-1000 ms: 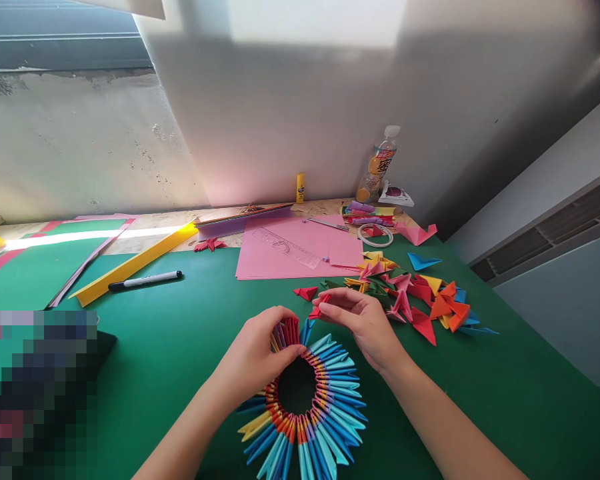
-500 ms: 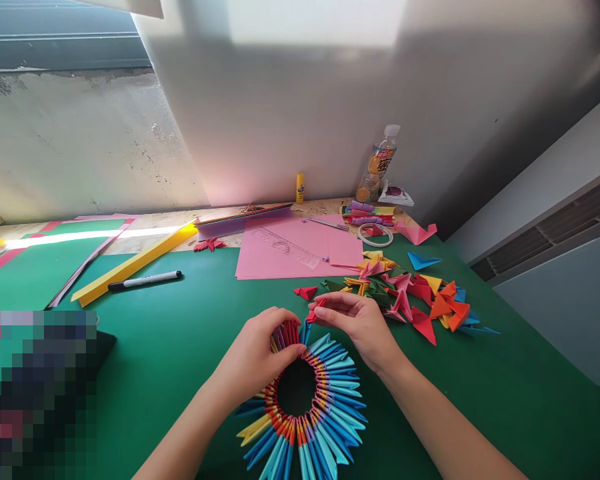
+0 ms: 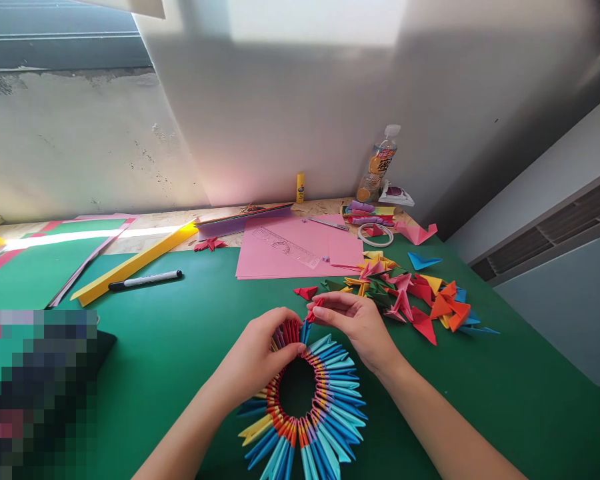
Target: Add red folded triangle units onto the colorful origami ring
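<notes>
A ring of folded paper pieces (image 3: 325, 407), blue on the outside with red, orange and yellow inside, lies on the green mat (image 3: 180, 333). My left hand (image 3: 257, 353) is closed on the ring's upper left rim, thumb inside the hole. My right hand (image 3: 357, 323) pinches a small red folded piece (image 3: 314, 308) right above the ring's top edge. A loose red piece (image 3: 306, 292) lies just beyond it.
A heap of folded pieces in several colours (image 3: 415, 297) lies to the right. Pink sheets with a clear ruler (image 3: 300, 250) lie behind, with a glue stick (image 3: 300, 187), bottle (image 3: 377, 167) and tape roll (image 3: 375, 235). A black marker (image 3: 145, 280) and yellow strip (image 3: 135, 263) lie at left.
My right hand has brought the red piece a little down and left, closer to the ring's top. My left hand has stayed on the ring.
</notes>
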Available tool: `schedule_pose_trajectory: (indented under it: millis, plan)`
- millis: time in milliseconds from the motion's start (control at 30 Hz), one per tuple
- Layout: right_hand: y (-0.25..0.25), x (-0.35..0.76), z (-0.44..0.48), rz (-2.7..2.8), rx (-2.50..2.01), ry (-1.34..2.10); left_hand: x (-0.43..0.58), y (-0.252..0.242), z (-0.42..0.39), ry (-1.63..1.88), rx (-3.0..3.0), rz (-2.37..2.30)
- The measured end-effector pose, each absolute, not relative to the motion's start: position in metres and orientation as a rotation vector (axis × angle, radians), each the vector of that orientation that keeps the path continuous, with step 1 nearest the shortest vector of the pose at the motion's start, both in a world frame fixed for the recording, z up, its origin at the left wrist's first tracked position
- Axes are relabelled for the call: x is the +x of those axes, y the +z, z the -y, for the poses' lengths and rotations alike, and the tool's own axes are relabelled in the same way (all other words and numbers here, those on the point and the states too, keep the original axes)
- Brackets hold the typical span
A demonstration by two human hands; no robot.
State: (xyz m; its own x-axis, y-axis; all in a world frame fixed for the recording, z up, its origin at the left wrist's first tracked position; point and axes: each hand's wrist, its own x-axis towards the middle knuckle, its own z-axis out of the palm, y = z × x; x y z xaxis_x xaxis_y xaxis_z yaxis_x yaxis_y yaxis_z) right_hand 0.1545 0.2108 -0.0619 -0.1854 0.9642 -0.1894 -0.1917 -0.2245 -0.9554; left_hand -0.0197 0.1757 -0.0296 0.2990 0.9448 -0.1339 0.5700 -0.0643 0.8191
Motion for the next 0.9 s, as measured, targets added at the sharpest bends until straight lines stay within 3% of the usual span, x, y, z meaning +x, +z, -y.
schedule_pose_trajectory:
  millis: [900]
  plan:
    - [-0.0592,0.1548,-0.2101,1.145,-1.085,1.576,-0.0191,-0.0289,-0.1758,0.554,1.743,-1.39]
